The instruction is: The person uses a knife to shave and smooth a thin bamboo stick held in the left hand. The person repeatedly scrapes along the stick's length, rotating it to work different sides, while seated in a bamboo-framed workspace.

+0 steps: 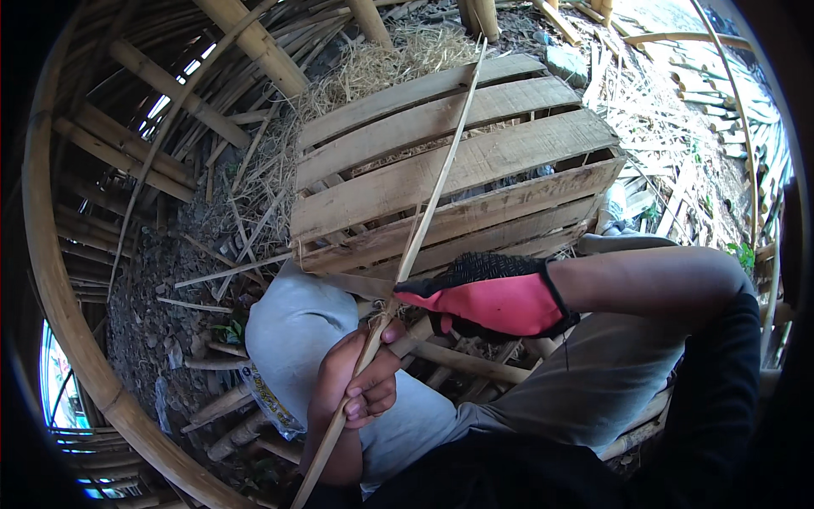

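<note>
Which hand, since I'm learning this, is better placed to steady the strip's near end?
Probably the left hand: its fingers curl around the bamboo strip; the gloved right hand sits farther away.

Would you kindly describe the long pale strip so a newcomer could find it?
Start at the big slatted crate. Below it, the bare left hand closes around the strip. Unlike the broad slats, it is narrow and slants across them in view, tapering upward.

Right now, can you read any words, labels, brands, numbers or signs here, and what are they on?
Nothing is legible.
The plastic wrapper beside the grey trouser leg at left bears yellow marks like lettering, too small and blurred to read.
I see no text on the wooden crate or bamboo strip.
</note>
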Motion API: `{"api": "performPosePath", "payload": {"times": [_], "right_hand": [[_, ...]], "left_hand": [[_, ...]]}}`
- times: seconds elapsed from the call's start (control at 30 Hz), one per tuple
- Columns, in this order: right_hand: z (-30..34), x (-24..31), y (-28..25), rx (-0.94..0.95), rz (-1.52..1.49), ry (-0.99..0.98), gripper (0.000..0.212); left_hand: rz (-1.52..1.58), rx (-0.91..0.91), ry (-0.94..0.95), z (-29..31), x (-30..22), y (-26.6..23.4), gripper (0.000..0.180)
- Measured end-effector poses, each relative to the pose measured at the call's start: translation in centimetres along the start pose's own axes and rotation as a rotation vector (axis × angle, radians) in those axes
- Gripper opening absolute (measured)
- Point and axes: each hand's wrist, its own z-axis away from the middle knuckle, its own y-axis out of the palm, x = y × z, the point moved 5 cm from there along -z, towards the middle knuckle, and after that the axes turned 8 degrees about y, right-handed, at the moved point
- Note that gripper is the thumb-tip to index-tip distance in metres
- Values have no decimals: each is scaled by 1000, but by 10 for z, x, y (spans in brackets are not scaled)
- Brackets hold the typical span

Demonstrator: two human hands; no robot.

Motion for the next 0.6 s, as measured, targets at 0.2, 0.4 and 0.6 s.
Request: {"api": "performPosePath", "payload": {"times": [0.2,0.4,0.6], "right_hand": [[-12,-12,7,-259,-392,-12,56],[-22,-18,-50,-397,-329,148,49],[-17,-25,22,33,-45,1,58]], "left_hand": [[-55,-4,-21,-2,1,4,20],[-90,-23,-23,0,0,1,19],[-83,-28,-11,-1,3,4,22]]}}
